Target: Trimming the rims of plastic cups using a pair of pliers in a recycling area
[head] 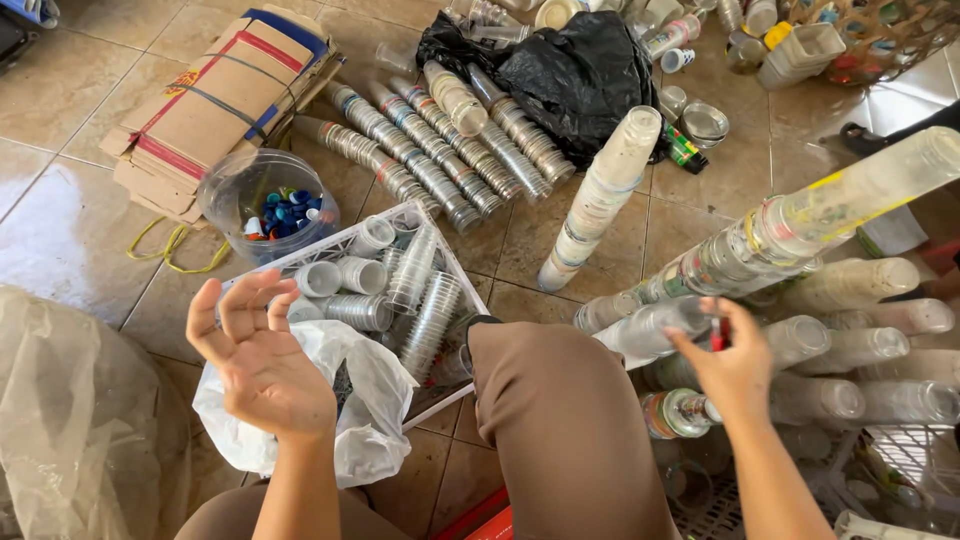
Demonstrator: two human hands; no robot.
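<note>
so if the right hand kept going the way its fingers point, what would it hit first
Probably the long tilted stack of clear plastic cups; the right hand already reaches its lower end, though depth is unclear.

Left hand [262, 358] empty, fingers spread above white bag [360, 420]; right hand [728, 362] gripping long cup stack [770, 245].

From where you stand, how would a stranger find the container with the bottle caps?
Start at the flattened cardboard boxes on the tiled floor. Just below them, left of the white crate, sits a clear round tub. It alone holds loose blue caps; its neighbours hold stacked cups.
</note>
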